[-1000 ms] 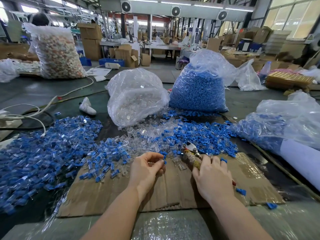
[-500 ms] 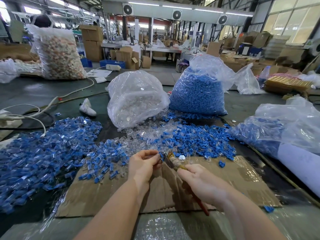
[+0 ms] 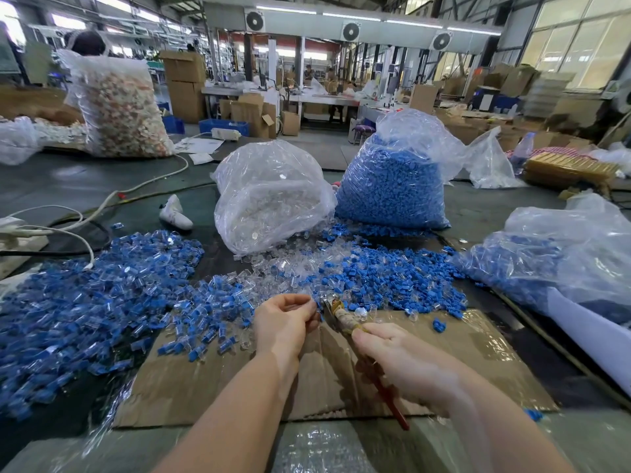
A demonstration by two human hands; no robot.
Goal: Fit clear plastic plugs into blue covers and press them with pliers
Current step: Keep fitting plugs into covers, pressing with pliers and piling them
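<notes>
**Inspector A:** Nearest the camera, lower centre?

**Inspector B:** A cardboard sheet (image 3: 461, 363) on the table. Above it, the right hand (image 3: 406, 363) is wrapped round the pliers (image 3: 345, 319), red handles trailing toward the lower right, nose pointing up-left.

**Inspector A:** The left hand?

**Inspector B:** The left hand (image 3: 283, 322), at centre, has its fingers curled, fingertips pinching a small piece right at the pliers' nose. The piece is too hidden to identify.

**Inspector A:** Stock beyond the hands?

**Inspector B:** Loose clear plugs (image 3: 286, 268) at centre, loose blue covers (image 3: 403, 281) just right of them, both touching the sheet's far edge. Fitted blue-and-clear pieces form a pile (image 3: 85, 302) filling the left of the frame.

**Inspector A:** Further back?

**Inspector B:** A clear bag (image 3: 269, 196) of plugs at centre, a blue bag (image 3: 392, 192) of covers beside it on the right. Another bag (image 3: 553, 254) lies at the right edge. White cables (image 3: 102, 206) run at left. A sack (image 3: 119, 107) of pale pieces stands upper left.
</notes>
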